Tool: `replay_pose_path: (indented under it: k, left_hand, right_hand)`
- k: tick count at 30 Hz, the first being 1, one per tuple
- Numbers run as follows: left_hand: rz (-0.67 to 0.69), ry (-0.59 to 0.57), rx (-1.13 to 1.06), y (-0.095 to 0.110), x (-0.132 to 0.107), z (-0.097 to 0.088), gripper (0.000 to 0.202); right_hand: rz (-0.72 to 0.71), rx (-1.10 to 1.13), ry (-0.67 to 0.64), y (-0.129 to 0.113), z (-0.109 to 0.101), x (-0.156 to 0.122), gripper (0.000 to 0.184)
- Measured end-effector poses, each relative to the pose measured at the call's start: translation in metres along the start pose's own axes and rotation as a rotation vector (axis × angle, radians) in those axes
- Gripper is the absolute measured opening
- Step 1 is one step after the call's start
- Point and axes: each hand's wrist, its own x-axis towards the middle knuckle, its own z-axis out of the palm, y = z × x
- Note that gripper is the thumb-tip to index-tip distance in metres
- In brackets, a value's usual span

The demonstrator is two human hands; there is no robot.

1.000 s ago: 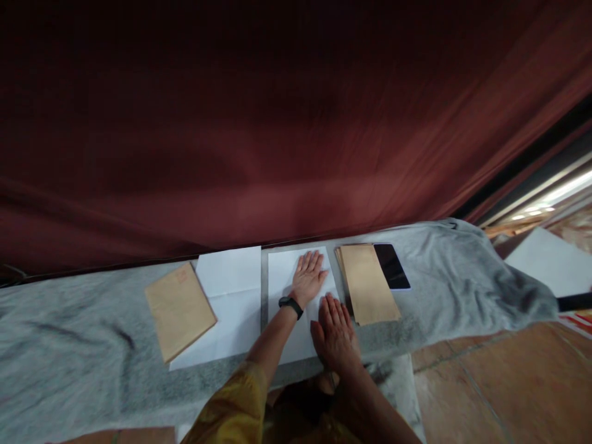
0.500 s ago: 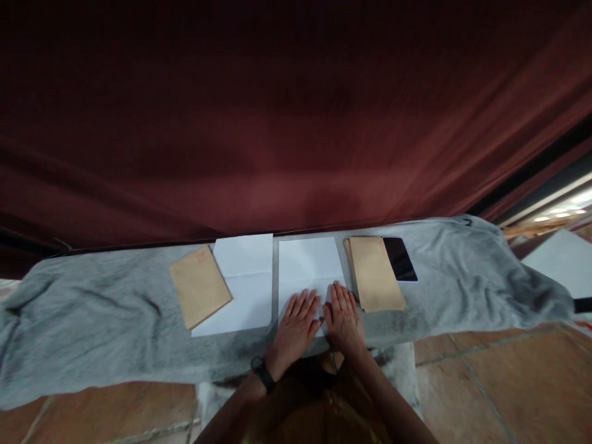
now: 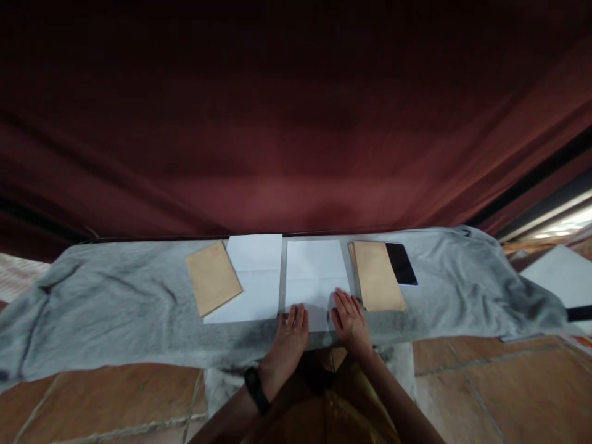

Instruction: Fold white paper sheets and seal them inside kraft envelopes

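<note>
A white sheet of paper [image 3: 317,262] with a crease across its middle lies flat in front of me. My left hand [image 3: 292,332] rests on its near left corner, fingers stretched out. On the near right edge of the same sheet lies my right hand [image 3: 350,317], its fingers extended and slightly spread. To the left is a second creased white sheet [image 3: 256,271], partly covered by a brown envelope [image 3: 213,279]. A stack of brown envelopes [image 3: 377,274] sits just right of my right hand.
A dark-screened phone [image 3: 401,264] lies beside the envelope stack, partly under it. Grey cloth [image 3: 124,296] covers the long narrow surface. A dark red fabric wall [image 3: 277,197] rises behind it. Below is a tiled floor [image 3: 115,401]. A white object [image 3: 564,277] stands at far right.
My left hand has slid back toward me and left, to the sheet's near corner. My right hand has shifted slightly toward me. The view has moved a little.
</note>
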Motion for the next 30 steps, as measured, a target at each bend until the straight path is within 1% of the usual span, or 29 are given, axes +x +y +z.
replay_pose_path:
  k: [4,7,9,12,15,17,20,22,23,25,28,30]
  left_hand:
    - [0.007,-0.016,0.019,0.004,0.002,-0.014,0.058]
    - [-0.023,-0.002,0.007,0.006,0.002,-0.015,0.059]
    - [-0.039,0.000,-0.026,0.004,0.003,-0.014,0.058]
    - [-0.033,-0.020,-0.123,-0.008,0.004,-0.015,0.054]
    - [-0.088,0.002,-0.239,-0.025,0.000,-0.021,0.047]
    - [-0.126,0.058,-0.299,-0.034,-0.008,-0.027,0.040]
    - [-0.134,0.134,-0.380,-0.041,-0.022,-0.037,0.028]
    - [-0.143,0.158,-0.430,-0.043,-0.029,-0.043,0.025]
    - [-0.150,0.165,-0.448,-0.043,-0.032,-0.046,0.025]
    - [-0.141,0.172,-0.472,-0.041,-0.035,-0.050,0.025]
    - [-0.081,0.197,-0.482,-0.037,-0.035,-0.052,0.025]
    - [-0.044,0.220,-0.488,-0.033,-0.035,-0.051,0.026]
  right_hand:
    - [-0.008,0.031,0.015,0.000,-0.002,-0.003,0.050]
    - [-0.010,0.076,0.032,0.001,-0.004,-0.004,0.048]
    - [-0.003,0.134,0.037,0.002,-0.005,-0.006,0.047]
    - [0.057,0.287,0.029,0.005,-0.006,-0.007,0.043]
    - [0.214,0.512,0.018,0.010,-0.013,-0.011,0.041]
    - [0.380,0.693,0.030,0.012,-0.022,-0.015,0.041]
    - [0.608,0.987,0.070,0.016,-0.038,-0.024,0.045]
    - [0.661,1.101,0.092,0.019,-0.046,-0.032,0.043]
    - [0.656,1.108,0.101,0.020,-0.048,-0.036,0.041]
    - [0.611,1.045,0.105,0.023,-0.048,-0.042,0.040]
    - [0.541,0.903,0.084,0.025,-0.042,-0.045,0.052]
    - [0.512,0.825,0.062,0.025,-0.037,-0.041,0.056]
